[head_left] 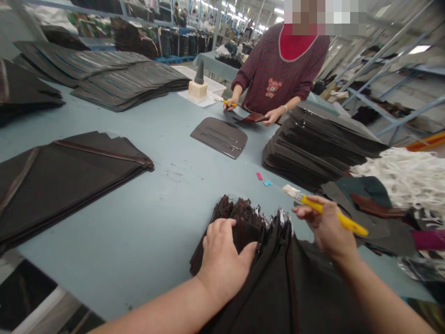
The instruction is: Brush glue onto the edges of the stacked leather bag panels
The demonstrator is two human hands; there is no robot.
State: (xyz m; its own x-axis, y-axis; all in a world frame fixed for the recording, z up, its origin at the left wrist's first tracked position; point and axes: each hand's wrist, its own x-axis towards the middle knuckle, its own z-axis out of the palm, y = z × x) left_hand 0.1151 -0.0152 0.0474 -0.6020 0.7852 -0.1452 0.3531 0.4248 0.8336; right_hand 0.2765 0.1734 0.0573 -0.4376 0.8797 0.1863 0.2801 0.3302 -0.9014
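Note:
My right hand [332,227] is closed round the yellow handle of a paintbrush [314,204], whose pale bristles point up and left. Just left of it, a thick bundle of dark fabric pieces [278,278] stands at the near table edge, with white smears along some of its upper ends. My left hand [222,255] grips the bundle's left part, thumb on one side and fingers on the other. A pink scrap [259,176] and a blue scrap [267,183] lie beyond the brush.
Across the blue-grey table [163,204], a co-worker [281,69] holds another yellow brush and a dark piece. A slotted dark panel [220,137] lies mid-table. Stacked panels stand right [323,144] and back left [132,79]; folded fabric [69,171] lies left. White cords [406,178] heap at right.

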